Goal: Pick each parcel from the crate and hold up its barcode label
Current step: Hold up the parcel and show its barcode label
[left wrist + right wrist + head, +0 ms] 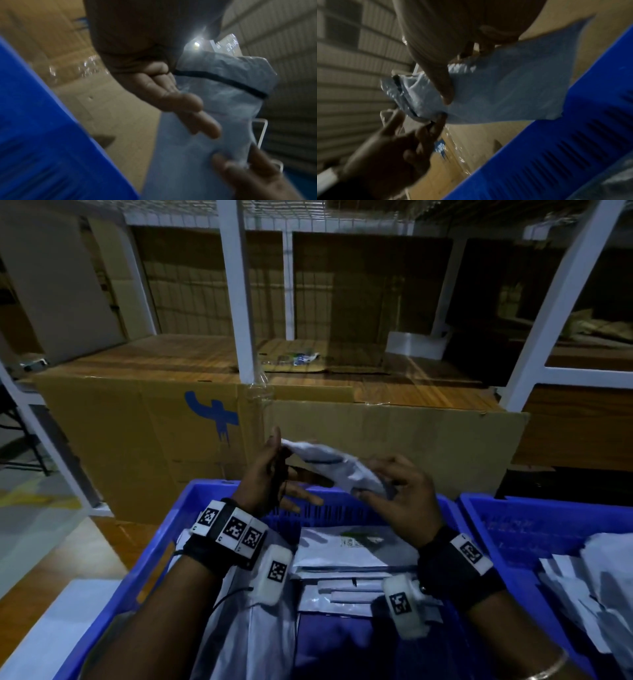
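A crumpled grey-white poly parcel (329, 462) with a dark seal strip hangs above the far wall of the blue crate (212, 494). My left hand (282, 450) pinches its left end between thumb and forefinger, the other fingers spread loosely. My right hand (373, 479) grips the right end, thumb on top. In the left wrist view the parcel (214, 83) lies behind my extended fingers (188, 105), with a printed slip (228, 43) at its upper edge. The right wrist view shows my thumb (443, 88) pressed on the parcel (513, 88). No barcode can be read.
Several flat white parcels (342, 559) lie in the crate under my wrists. A second blue crate (513, 529) with more parcels (589, 587) stands to the right. A large cardboard box (137, 433) and white shelf posts (236, 289) rise just behind.
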Demonstrator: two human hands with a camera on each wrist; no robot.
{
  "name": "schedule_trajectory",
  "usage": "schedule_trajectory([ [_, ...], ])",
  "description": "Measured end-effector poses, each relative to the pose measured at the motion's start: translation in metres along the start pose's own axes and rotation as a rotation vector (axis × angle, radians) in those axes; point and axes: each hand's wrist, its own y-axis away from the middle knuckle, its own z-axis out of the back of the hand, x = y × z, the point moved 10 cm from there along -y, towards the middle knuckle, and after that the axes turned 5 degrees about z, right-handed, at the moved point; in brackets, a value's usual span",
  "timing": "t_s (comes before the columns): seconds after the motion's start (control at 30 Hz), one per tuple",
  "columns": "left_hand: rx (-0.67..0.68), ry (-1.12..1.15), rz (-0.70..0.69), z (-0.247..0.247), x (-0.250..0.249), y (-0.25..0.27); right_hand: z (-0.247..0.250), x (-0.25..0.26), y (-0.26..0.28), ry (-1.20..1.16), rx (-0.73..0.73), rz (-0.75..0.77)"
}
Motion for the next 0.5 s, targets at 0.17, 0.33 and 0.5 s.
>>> schedule_trajectory([
  [0.17,-0.106,0.002,0.021,0.008,0.005,-0.003,-0.020,0.014,0.000,0.264,0.165,0.222],
  [0.33,-0.116,-0.052,-0.002,0.013,0.003,-0.006,-0.021,0.010,0.005,0.167,0.237,0.145],
  [0.5,0.024,-0.159,-0.138,-0.001,-0.009,-0.004,0.010,-0.023,0.002,0.102,0.047,-0.111],
])
